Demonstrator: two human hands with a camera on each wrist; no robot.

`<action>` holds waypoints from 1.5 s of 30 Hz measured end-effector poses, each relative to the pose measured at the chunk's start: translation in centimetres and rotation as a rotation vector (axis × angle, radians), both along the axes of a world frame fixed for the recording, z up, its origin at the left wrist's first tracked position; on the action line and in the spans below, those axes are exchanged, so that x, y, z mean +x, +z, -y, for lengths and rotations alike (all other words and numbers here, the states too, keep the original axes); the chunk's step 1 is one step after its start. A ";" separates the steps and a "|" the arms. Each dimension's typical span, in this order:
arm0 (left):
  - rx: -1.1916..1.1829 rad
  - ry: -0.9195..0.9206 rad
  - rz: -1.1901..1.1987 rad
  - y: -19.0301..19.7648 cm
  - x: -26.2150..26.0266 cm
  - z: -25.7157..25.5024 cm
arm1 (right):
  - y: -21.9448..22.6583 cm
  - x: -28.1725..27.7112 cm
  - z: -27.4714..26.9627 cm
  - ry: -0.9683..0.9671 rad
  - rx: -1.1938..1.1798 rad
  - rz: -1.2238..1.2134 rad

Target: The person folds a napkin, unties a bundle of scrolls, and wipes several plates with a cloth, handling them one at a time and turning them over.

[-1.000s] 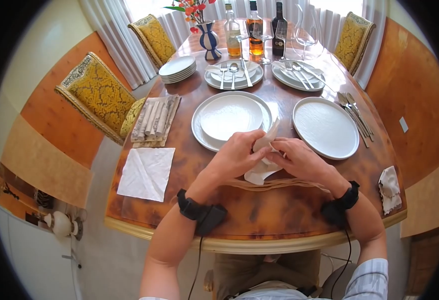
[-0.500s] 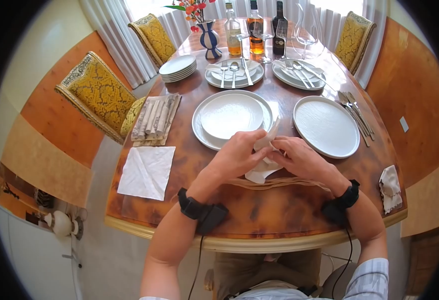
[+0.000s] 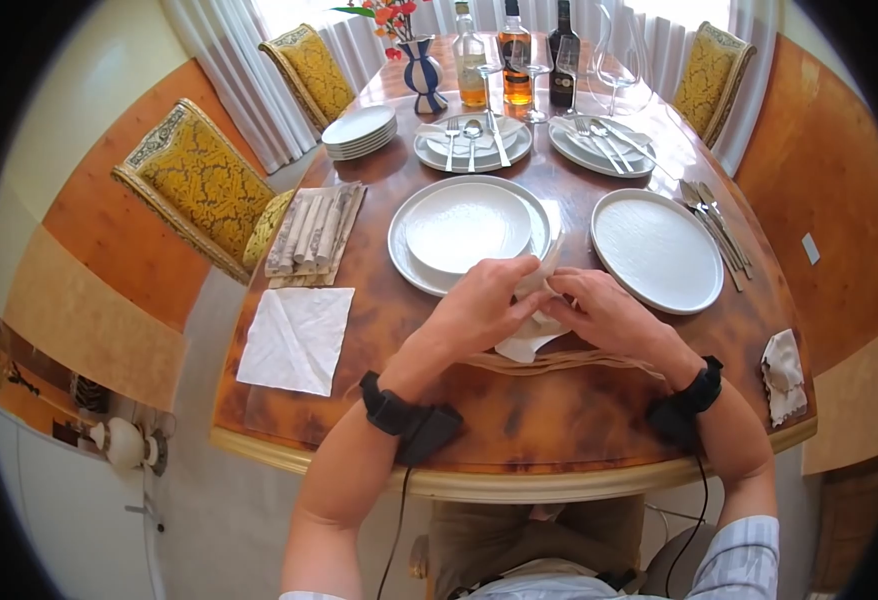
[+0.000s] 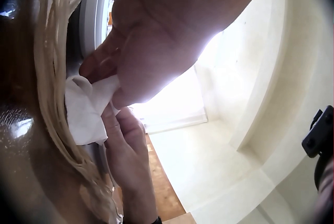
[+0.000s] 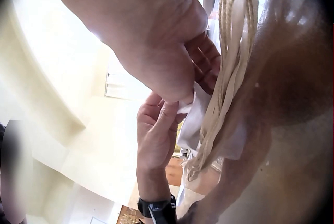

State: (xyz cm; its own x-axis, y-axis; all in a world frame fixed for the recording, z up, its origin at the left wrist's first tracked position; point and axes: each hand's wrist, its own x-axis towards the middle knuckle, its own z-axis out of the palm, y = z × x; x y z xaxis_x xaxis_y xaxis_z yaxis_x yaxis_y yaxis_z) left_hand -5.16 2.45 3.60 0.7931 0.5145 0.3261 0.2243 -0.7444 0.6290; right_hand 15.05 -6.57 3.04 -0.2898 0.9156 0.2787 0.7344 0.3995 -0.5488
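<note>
Both hands meet over the near middle of the table. The left hand (image 3: 487, 305) and the right hand (image 3: 604, 312) pinch a white napkin (image 3: 531, 338), gathered between their fingers, one end pointing up and a loose end hanging below. In the left wrist view the napkin (image 4: 84, 117) is bunched at the fingertips of the left hand (image 4: 156, 36) and of the right hand (image 4: 128, 153). The right wrist view shows the napkin (image 5: 194, 122) beside pale braided strands (image 5: 229, 78). A small plate on a larger plate (image 3: 399, 245) lies just beyond the left hand.
A bare plate (image 3: 657, 250) and cutlery (image 3: 716, 225) lie at right, a crumpled cloth (image 3: 784, 375) near the right edge. At left are a flat white napkin (image 3: 296, 340), rolled napkins (image 3: 314, 232) and stacked plates (image 3: 361, 130). Set plates, glasses, bottles (image 3: 516, 60) and a vase (image 3: 423, 75) stand farther back.
The head view has shifted slightly. The hands keep nearly the same grip on the napkin, with only small finger movement.
</note>
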 end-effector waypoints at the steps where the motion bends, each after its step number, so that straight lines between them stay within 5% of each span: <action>1: 0.005 0.002 -0.005 0.0 0.0 0.0 | -0.1 0.0 0.0 0.005 0.009 -0.008; 45: 0.129 -0.026 -0.057 -0.1 -0.4 0.7 | -0.9 -0.2 -0.6 -0.005 0.017 -0.028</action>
